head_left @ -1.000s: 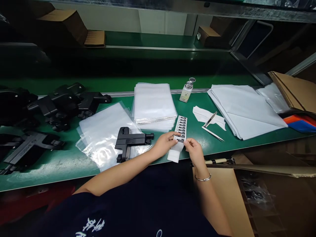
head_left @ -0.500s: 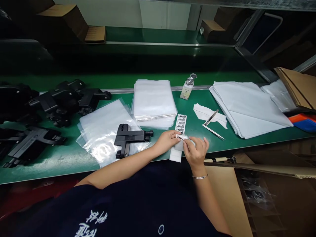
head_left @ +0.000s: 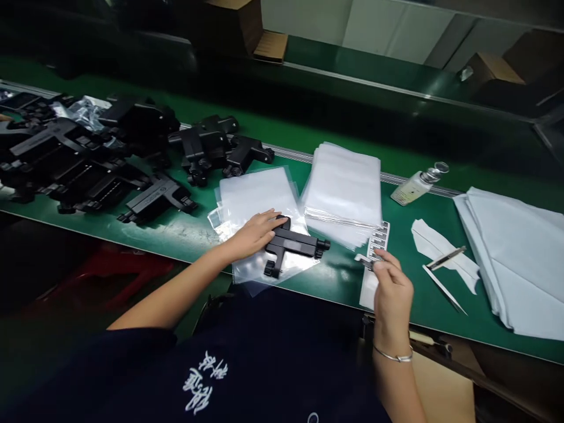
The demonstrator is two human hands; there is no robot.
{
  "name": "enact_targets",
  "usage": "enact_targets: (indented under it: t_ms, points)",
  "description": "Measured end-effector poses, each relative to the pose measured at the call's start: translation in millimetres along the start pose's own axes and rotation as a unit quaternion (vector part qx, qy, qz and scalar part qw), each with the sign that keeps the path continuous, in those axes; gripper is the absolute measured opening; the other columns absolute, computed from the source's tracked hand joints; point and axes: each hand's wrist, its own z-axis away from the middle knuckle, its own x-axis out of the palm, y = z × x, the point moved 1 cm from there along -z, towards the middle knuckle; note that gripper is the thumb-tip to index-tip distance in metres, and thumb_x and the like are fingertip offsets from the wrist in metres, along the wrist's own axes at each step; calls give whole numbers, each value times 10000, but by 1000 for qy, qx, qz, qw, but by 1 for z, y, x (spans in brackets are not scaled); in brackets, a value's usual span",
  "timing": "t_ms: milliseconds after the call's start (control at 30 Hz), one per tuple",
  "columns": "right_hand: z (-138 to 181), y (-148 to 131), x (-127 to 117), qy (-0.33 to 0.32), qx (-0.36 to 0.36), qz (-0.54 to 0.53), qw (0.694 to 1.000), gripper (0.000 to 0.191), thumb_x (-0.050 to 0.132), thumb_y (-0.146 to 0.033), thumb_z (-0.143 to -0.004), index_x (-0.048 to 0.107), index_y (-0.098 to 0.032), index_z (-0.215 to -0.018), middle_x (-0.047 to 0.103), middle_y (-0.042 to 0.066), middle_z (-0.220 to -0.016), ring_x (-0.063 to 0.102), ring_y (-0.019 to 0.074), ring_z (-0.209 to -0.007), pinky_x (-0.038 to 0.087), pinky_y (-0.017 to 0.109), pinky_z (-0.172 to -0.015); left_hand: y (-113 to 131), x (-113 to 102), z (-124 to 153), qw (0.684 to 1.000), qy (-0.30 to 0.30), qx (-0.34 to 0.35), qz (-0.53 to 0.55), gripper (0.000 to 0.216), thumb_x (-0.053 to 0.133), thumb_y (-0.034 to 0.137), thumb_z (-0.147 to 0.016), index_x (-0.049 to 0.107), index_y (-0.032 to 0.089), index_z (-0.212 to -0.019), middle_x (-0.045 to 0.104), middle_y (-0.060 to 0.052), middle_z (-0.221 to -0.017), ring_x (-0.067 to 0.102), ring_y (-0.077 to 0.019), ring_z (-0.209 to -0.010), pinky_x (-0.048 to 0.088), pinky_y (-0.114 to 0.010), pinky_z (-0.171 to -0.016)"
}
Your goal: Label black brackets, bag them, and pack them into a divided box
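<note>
My left hand (head_left: 254, 234) rests on the near end of a black plastic part (head_left: 294, 247), fingers laid over it. The part lies on a pile of clear plastic bags (head_left: 258, 200) on the green bench. To the right, my right hand (head_left: 390, 288) is lifted a little above the bench, thumb and fingertips pinched on a small label (head_left: 363, 259). Just behind that hand lies the label strip (head_left: 379, 238) with its white backing (head_left: 367, 289).
Several black plastic parts (head_left: 88, 164) crowd the bench's left. A stack of white bags (head_left: 343, 191) sits centre, a small pump bottle (head_left: 416, 183) behind it. Tweezers (head_left: 443, 270) lie on a paper scrap (head_left: 434, 247); white sheets (head_left: 520, 264) lie at right.
My left hand left the label strip and went left onto the black part. My right hand peeled a label off and lifted it. My head turned left.
</note>
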Motion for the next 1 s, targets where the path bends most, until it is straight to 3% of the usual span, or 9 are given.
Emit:
enact_targets:
  t_ms: [133, 267, 1000]
  points:
    - [5, -16, 72, -160, -19, 103, 981, 204, 665, -371, -791, 678, -220, -654, 676, 87, -1143, 569, 287, -1139, 372, 485, -1028, 19, 36, 10, 996, 74, -3, 46, 463, 327, 195, -946, 482, 153, -1380, 387, -135, -1530, 247, -279, -1482, 252, -530, -1194]
    - [12, -12, 106, -210, 4, 153, 966, 236, 629, -371, -794, 637, -225, -609, 679, 82, -1135, 537, 295, -1169, 361, 492, -1035, 34, 49, 12, 990, 116, 12, 84, 443, 333, 158, -941, 502, 161, -1351, 464, -126, -1458, 314, -269, -1442, 292, -507, -1185]
    - [23, -14, 110, -194, -12, 215, 957, 224, 590, -310, -816, 603, -220, -611, 659, 88, -1139, 533, 277, -1153, 361, 468, -1013, 33, 50, 10, 986, 132, 22, 102, 450, 340, 132, -922, 520, 176, -1332, 485, -123, -1420, 351, -291, -1411, 335, -510, -1155]
